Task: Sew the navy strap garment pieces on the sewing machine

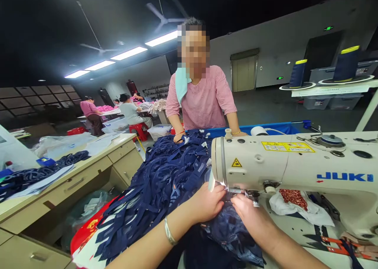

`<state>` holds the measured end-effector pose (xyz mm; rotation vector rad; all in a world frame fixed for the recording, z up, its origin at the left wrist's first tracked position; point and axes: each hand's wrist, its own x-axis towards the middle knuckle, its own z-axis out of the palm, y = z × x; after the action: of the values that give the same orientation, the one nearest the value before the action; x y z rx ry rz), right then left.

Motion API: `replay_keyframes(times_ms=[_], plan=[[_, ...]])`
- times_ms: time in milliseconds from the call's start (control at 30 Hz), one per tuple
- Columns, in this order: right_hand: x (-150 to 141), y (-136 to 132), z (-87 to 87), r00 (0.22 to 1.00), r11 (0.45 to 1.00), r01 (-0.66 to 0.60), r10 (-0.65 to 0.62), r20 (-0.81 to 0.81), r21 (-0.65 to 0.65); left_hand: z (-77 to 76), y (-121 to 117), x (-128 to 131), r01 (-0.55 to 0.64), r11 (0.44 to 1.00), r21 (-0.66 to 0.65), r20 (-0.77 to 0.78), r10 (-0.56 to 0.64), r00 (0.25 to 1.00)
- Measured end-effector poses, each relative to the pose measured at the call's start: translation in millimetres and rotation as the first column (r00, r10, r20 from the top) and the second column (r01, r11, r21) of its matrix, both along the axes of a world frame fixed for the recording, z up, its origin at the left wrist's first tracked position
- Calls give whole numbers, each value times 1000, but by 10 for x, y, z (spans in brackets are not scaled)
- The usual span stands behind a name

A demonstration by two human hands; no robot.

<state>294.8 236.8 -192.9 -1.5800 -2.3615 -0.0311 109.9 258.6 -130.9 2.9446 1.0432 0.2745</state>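
A cream JUKI sewing machine stands at the right. Its needle area is lit. My left hand, with a silver bangle on the wrist, presses on dark navy lace fabric just left of the needle. My right hand holds the same fabric down right under the needle area. A big heap of navy lace strips spills from the machine bed to the left.
A person in a pink top stands behind the heap with hands on it. A beige desk holds more navy pieces at left. Two navy thread cones sit on a stand. Other workers sit far back left.
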Motion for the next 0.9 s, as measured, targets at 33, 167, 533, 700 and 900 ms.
replay_keyframes(times_ms=[33, 167, 533, 700, 900], plan=[[10, 14, 14, 1000, 1000, -4, 4, -12, -5, -24, 41, 4, 11, 1000, 18, -17, -11, 1000], [50, 74, 0, 989, 999, 16, -12, -150, 28, -157, 212, 40, -45, 995, 90, -12, 46, 999], [187, 211, -101, 956, 998, 56, -44, -289, 34, 99, 223, 87, -43, 997, -70, 162, 54, 985], [186, 232, -128, 953, 997, 71, -64, -295, 13, 127, -164, 109, -176, 965, -196, 7, 181, 984], [173, 234, -247, 944, 998, 62, -59, -325, -3, 101, -134, 57, -103, 985, -141, -145, 82, 986]])
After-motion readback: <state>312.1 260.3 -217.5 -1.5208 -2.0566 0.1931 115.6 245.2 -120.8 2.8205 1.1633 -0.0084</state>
